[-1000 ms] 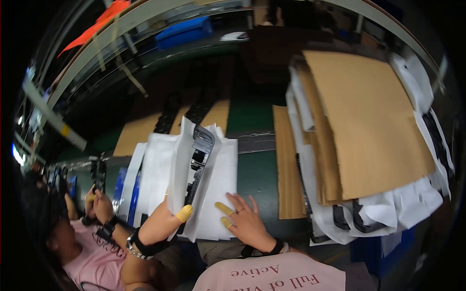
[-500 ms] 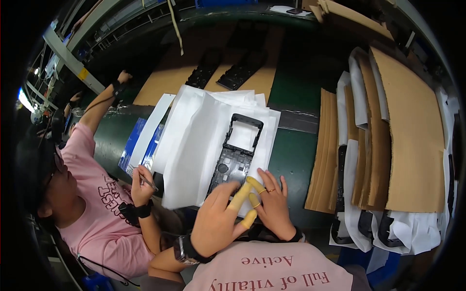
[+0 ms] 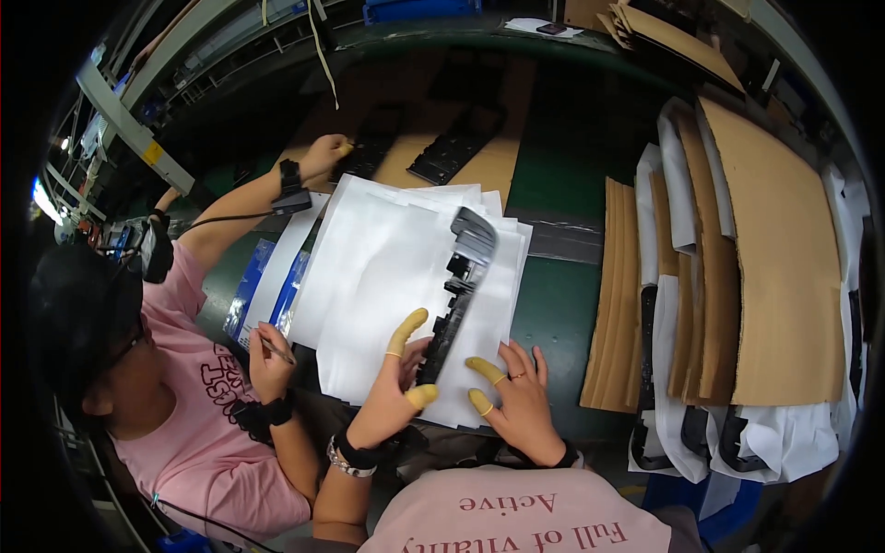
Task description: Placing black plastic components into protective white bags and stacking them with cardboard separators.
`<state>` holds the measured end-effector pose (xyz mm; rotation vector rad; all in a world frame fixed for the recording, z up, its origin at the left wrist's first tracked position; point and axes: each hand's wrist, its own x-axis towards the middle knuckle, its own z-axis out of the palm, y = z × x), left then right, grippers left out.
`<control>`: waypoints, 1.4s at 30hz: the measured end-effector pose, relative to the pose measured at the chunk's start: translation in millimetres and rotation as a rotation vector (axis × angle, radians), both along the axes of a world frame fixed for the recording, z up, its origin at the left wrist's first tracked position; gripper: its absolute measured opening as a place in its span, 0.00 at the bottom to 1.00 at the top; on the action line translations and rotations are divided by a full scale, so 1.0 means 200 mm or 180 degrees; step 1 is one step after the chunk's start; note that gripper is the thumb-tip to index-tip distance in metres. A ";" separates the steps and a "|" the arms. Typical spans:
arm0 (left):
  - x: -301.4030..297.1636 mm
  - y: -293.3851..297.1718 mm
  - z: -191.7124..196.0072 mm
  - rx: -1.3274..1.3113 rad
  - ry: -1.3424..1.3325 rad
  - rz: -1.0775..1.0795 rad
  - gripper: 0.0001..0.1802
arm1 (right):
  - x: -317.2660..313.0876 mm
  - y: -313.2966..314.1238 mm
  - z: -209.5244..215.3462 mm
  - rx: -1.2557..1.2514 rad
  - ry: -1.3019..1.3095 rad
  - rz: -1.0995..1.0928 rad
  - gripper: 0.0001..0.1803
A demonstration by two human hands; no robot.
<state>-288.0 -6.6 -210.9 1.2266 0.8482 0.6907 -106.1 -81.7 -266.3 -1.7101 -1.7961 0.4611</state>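
Observation:
A black plastic housing (image 3: 448, 318) is tipped up on its long edge over the white sheets (image 3: 369, 258). At its near end is my left hand (image 3: 383, 405), with yellow finger cots on the thumb and one finger. Some of that hand's fingers are tucked behind the housing, while the index finger points up, free of it. My right hand (image 3: 521, 405) rests on the right edge of the sheets, its fingers spread and holding nothing; it also wears yellow finger cots.
At left, a co-worker holds a thin metal tool (image 3: 277, 350) and reaches the other hand (image 3: 324, 155) toward black housings (image 3: 452, 152) on a cardboard sheet (image 3: 512, 129). A white strip (image 3: 277, 276) lies over blue packaging (image 3: 241, 290). Upright cardboard dividers (image 3: 774, 258) stand right.
The housing has gone from lying flat to tipped on its edge, and the raised white sheet now lies flat beneath. My hands have moved apart. The co-worker's arm has reached toward the far housings.

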 end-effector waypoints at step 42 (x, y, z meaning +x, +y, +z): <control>0.33 0.59 0.42 0.2329 0.1773 -0.0450 0.43 | -0.01 0.01 -0.04 0.0209 -0.0184 -0.0093 0.21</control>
